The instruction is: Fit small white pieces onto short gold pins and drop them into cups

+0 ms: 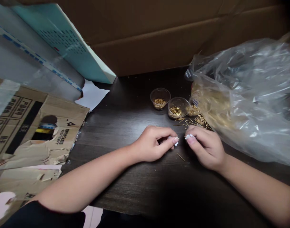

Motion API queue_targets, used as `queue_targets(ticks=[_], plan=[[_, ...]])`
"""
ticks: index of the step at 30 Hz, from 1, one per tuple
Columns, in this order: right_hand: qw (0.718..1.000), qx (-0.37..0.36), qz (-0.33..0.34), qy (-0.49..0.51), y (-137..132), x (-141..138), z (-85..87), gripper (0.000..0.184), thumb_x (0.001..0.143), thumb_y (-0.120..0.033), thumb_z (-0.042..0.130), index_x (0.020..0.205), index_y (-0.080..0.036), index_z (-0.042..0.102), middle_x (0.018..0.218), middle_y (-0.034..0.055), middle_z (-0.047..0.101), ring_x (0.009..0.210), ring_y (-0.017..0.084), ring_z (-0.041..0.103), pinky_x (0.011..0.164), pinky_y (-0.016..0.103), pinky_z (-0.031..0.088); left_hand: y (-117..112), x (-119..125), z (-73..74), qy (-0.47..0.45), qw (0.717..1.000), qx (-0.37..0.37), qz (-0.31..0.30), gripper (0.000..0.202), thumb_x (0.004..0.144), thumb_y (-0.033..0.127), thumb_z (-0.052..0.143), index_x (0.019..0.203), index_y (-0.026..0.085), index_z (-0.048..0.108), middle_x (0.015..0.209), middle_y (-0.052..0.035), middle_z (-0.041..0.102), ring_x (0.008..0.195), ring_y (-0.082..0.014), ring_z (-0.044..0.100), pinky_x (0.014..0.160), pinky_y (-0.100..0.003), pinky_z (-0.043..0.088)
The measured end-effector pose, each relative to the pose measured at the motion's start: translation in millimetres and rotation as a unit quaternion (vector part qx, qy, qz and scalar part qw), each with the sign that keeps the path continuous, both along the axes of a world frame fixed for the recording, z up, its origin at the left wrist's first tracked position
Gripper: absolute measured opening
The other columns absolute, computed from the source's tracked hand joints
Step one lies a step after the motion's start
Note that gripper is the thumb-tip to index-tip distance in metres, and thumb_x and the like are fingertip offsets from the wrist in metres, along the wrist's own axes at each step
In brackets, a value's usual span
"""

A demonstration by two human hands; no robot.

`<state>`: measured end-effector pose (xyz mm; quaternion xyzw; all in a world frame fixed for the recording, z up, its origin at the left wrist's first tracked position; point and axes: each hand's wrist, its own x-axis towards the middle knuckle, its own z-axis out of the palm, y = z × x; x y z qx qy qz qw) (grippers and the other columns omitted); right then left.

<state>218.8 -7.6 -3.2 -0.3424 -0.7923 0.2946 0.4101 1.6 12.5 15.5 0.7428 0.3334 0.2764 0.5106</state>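
Observation:
My left hand is closed in a pinch above the dark table. White material wraps or sits at its fingertips, and a tiny bright tip shows there, too small to name. Facing it across a narrow gap, my right hand pinches too, with white at its thumb and fingertip; what it holds is hidden. One thin brass-coloured pin lies on the table below the gap. Loose brass-coloured pins are scattered just beyond my right hand. Behind them stand a clear plastic cup and another clear cup, both holding small brass-coloured pieces.
A third clear container leans by a big clear plastic bag on the right. Torn cardboard lines the left side, near a pale blue box. A brown cardboard wall closes off the back of the table.

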Motion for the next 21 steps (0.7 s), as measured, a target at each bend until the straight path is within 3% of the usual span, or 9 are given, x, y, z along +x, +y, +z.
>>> queue_targets(ticks=[8, 15, 21], plan=[[0.998, -0.017, 0.052, -0.024, 0.7, -0.2, -1.2, 0.015, 0.095, -0.012, 0.052, 0.081, -0.018, 0.053, 0.068, -0.0024, 0.046, 0.059, 0.010, 0.043, 0.056, 0.024, 0.035, 0.6, -0.7, -5.3, 0.003, 0.994, 0.110, -0.018, 0.019, 0.096, 0.024, 0.057, 0.089, 0.012, 0.070, 0.071, -0.0017, 0.071, 0.063, -0.0099, 0.062, 0.066, -0.022, 0.048], [0.997, -0.026, 0.063, -0.039, 0.7, 1.2, -1.2, 0.017, 0.096, -0.013, 0.051, 0.079, -0.018, 0.052, 0.068, -0.0022, 0.046, 0.059, 0.010, 0.043, 0.057, 0.025, 0.035, 3.3, -2.8, -5.7, 0.021, 0.987, 0.153, -0.031, 0.018, 0.097, 0.022, 0.056, 0.091, 0.013, 0.070, 0.077, -0.0029, 0.073, 0.066, -0.0105, 0.064, 0.067, -0.022, 0.048], [0.996, -0.013, 0.071, -0.056, 2.0, -0.7, -1.4, 0.017, 0.096, -0.012, 0.050, 0.080, -0.018, 0.052, 0.070, -0.0017, 0.045, 0.061, 0.010, 0.043, 0.057, 0.024, 0.035, 6.3, -7.0, -6.2, 0.043, 0.966, 0.248, -0.060, 0.017, 0.098, 0.019, 0.053, 0.090, 0.013, 0.067, 0.074, -0.0025, 0.069, 0.065, -0.0102, 0.061, 0.063, -0.021, 0.046]])
